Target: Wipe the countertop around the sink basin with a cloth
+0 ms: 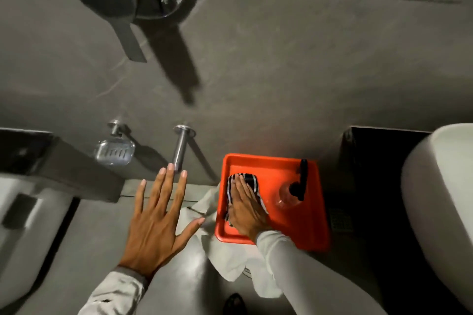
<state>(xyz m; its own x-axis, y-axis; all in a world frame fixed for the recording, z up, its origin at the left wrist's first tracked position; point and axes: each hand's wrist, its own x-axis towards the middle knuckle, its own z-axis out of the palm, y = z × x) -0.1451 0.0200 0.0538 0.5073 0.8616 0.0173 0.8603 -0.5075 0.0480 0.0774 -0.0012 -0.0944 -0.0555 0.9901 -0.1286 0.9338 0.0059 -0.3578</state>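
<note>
Hands first: the right hand [247, 208] lies flat, fingers straight and together, pressing down on a black-and-white striped cloth [247, 179] inside the orange tray [314, 225]. It grasps nothing; it only pins the cloth to the tray floor. The left hand [156, 222] hangs free at lower centre-left of the frame, fingers spread wide and straight, holding nothing and touching nothing.

The striped cloth sits in the left half of the tray, just right of frame centre. Its long axis runs up and down the frame, roughly in line with the right hand's fingers, and its far end shows beyond the fingertips. A wipe would likely run along or across that line, and the bare tray floor lies mostly to the right and below.

To the right of the cloth, in the same tray, lies a clear spray bottle [289, 195] with a black head, near but apart from the hand. A white cloth [225, 256] lies under the tray's left edge, between the two hands. The right hand is plainly the nearer one for the work; the left is well apart, closer to the metal spout [180, 148] on the wall.
</note>
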